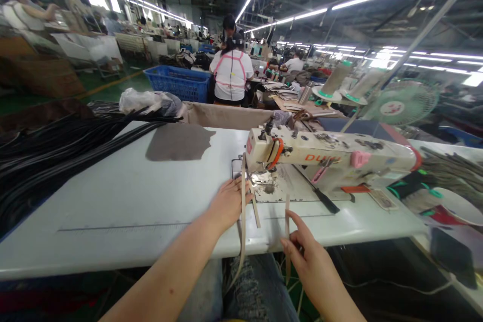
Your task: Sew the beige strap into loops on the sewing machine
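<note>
Black strips (pixel 56 156) heaped far left on white table (pixel 132 201); grey leather piece (pixel 177 142) beyond. My left hand (pixel 228 201) lies flat, fingers loosely together, pressing long beige strap (pixel 243 226) down just before needle of sewing machine (pixel 332 153); strap hangs over table edge. My right hand (pixel 305 256) at table edge, thumb and fingers pinching shorter beige strap (pixel 287 219). Machine body hides table behind.

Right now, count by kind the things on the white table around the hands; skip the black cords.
Cream industrial sewing machine: 1
Thin beige leather strips: 3
Flat grey leather piece: 1
Total: 5
</note>
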Tool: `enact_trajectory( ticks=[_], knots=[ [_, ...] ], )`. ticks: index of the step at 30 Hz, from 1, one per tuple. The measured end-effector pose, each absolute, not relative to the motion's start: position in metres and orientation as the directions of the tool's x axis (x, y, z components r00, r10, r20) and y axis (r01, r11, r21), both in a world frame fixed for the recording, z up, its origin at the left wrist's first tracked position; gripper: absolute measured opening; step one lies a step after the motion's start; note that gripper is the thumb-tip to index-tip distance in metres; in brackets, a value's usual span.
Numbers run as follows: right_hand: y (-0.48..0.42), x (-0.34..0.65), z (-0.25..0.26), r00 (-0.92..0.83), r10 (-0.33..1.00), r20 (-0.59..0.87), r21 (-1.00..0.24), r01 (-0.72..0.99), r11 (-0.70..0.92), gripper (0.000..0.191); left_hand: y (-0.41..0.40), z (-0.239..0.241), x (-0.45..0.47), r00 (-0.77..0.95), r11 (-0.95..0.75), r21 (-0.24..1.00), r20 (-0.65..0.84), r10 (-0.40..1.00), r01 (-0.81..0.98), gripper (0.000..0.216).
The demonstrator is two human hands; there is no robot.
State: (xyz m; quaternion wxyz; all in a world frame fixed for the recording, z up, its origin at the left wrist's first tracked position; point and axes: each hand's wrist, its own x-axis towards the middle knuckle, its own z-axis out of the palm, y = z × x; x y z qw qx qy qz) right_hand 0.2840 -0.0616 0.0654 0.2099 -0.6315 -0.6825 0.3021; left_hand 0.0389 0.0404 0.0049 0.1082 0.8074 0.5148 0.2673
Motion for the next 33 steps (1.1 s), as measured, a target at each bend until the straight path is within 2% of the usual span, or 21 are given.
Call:
enact_trajectory(
  ticks=[11,15,21,33],
  knots=[
    [-0.051,0.275,0.058,-0.132,0.981,-0.141,-0.738,0.675,-0.015,0.060,0.038,0.011,0.041,0.299,-0.425,0.463,0.321,0.898,0.778,0.034],
    [-0.048,0.267,0.064,-0.171,0.974,-0.152,-0.778,0.628,-0.012,0.062,0.037,0.010,0.042,0.294,-0.428,0.473,0.331,0.896,0.770,0.034],
    [-0.040,0.254,0.062,-0.242,0.958,-0.151,-0.824,0.566,0.013,0.056,0.037,0.009,0.041,0.309,-0.444,0.457,0.341,0.888,0.771,0.038],
    [-0.008,0.239,0.048,-0.279,0.949,-0.149,-0.790,0.611,0.056,0.053,0.037,0.009,0.041,0.343,-0.435,0.378,0.288,0.894,0.817,0.041]
  ],
)
